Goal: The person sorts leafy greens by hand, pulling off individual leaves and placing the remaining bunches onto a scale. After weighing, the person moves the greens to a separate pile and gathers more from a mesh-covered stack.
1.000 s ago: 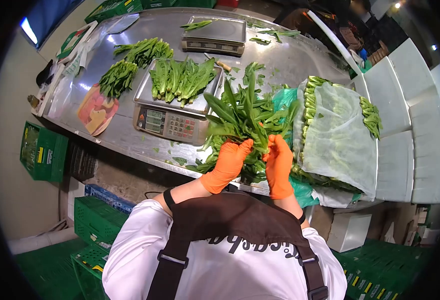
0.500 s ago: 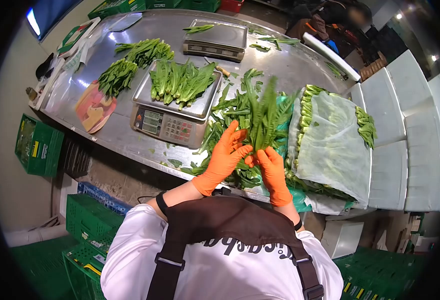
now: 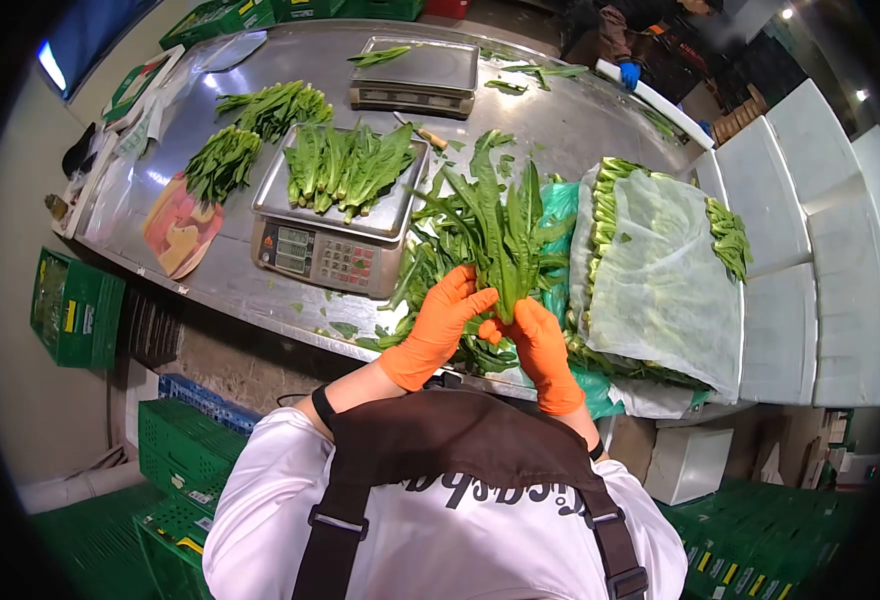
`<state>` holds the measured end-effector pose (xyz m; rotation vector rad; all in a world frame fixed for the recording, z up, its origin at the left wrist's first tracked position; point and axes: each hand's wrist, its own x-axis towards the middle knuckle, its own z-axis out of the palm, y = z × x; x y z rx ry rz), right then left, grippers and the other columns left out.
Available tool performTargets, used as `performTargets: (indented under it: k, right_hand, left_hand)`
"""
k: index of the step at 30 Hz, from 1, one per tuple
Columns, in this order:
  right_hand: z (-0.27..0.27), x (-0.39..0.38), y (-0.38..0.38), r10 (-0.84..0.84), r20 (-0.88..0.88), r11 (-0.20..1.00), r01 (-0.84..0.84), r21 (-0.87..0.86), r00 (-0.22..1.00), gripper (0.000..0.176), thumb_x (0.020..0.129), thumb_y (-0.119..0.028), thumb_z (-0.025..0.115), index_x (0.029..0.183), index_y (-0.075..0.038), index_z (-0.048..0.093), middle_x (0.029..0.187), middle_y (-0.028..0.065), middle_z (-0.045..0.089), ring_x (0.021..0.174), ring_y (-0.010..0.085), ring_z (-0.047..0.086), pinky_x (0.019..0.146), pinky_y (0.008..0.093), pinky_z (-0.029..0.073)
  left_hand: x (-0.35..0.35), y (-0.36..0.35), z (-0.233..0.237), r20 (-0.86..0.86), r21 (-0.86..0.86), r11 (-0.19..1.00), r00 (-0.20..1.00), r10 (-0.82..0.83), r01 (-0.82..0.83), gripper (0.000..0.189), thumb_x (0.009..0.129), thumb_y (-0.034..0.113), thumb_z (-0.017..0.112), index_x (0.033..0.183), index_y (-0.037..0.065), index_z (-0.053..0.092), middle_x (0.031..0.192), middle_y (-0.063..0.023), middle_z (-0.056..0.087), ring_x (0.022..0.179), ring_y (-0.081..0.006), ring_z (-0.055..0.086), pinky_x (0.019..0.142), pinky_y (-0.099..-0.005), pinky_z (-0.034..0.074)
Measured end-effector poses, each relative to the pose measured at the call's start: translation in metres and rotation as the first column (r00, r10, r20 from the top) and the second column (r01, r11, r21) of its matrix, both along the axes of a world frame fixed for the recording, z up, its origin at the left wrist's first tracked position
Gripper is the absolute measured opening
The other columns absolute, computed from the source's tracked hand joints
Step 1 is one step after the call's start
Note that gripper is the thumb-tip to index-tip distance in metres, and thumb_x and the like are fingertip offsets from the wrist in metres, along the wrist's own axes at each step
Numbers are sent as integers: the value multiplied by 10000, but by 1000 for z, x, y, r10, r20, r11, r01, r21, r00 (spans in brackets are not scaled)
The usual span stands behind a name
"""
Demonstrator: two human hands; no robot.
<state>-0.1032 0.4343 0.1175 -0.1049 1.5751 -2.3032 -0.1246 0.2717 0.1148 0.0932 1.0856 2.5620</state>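
Observation:
Both of my hands wear orange gloves. An upright head of long-leaved greens (image 3: 508,235) is held by its base in my right hand (image 3: 542,352). My left hand (image 3: 442,328) closes on the lower leaves of the same head from the left. Loose greens (image 3: 422,265) lie heaped on the table beneath and behind my hands. To the left, a digital scale (image 3: 325,262) carries a row of trimmed greens (image 3: 345,170) on its pan. At the right, packed greens (image 3: 605,235) lie under a translucent sheet (image 3: 665,280).
Bundled greens (image 3: 225,160) rest on the metal table (image 3: 200,245) beside a pink printed sheet (image 3: 182,225). A knife handle (image 3: 430,137) lies behind the scale, with a second scale (image 3: 415,75) further back. White foam boxes (image 3: 775,330) line the right; a co-worker's blue-gloved hand (image 3: 630,74) is beyond.
My left hand has moved in from beside the greens and now closes on their lower leaves. The head of greens, blurred before, is steadier. The co-worker's arm has shifted.

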Motion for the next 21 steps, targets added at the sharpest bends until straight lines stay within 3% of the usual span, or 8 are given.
performTargets:
  k: [5,8,12,14,18,19,20,21]
  right_hand:
    - [-3,1,-8,-163,47,985,165,-49,986,419,959,-353,486,1140,16,566,981,85,636,812,173,608,676,271,471]
    - [-7,-4,-8,-304,111,942,315,-112,946,365,952,-308,505,1112,12,578,984,81,636,826,177,606,653,275,472]
    - [-18,-14,-1,-413,202,887,443,-130,888,316,935,-263,532,1067,16,599,991,85,637,816,177,597,625,278,467]
    - [-25,-20,4,-397,198,889,429,-158,896,313,939,-257,520,1045,24,610,987,89,638,788,176,593,623,278,465]
    - [-26,-29,21,-417,183,906,393,154,890,360,926,-324,519,1044,-4,634,1002,112,659,745,168,611,622,281,473]
    - [-24,-28,24,-328,17,759,252,601,945,363,918,-347,525,1043,-28,645,998,114,663,734,158,618,625,278,474]
    - [-22,-25,24,-162,-86,392,144,909,983,367,910,-370,530,1043,-53,655,994,116,667,723,149,625,627,275,475]
    - [-12,-17,15,-155,-255,259,289,922,954,254,880,-282,597,1014,-78,664,930,97,660,690,143,623,613,265,467]
  left_hand:
    - [-1,5,-5,-7,-7,999,999,33,-33,299,875,67,604,1158,25,514,1037,-65,623,875,-136,589,755,-275,478]
    - [0,11,-6,-82,14,997,994,74,-73,281,852,30,626,1114,17,525,976,-68,625,736,-141,600,658,-272,497]
    - [3,14,-21,-67,-9,979,977,203,-204,339,789,-3,695,1088,28,538,1041,-66,627,964,-128,579,829,-260,449]
    - [1,10,-22,-24,-110,986,992,122,-124,286,782,-8,702,1023,44,558,962,-13,614,902,-85,546,766,-230,432]
    - [-3,9,-14,-68,-68,956,958,280,-285,230,770,2,718,900,71,541,737,71,454,672,-43,397,612,-214,365]
    - [-5,7,-21,-75,-83,953,956,285,-291,219,779,2,708,874,73,524,730,69,442,675,-43,396,606,-210,355]
    - [-6,4,-23,-78,-84,950,952,295,-301,219,779,2,708,874,73,524,730,69,442,675,-43,396,606,-210,355]
    - [-6,3,-22,-77,-93,951,955,287,-294,218,782,1,703,865,75,515,726,67,430,672,-43,384,601,-212,348]
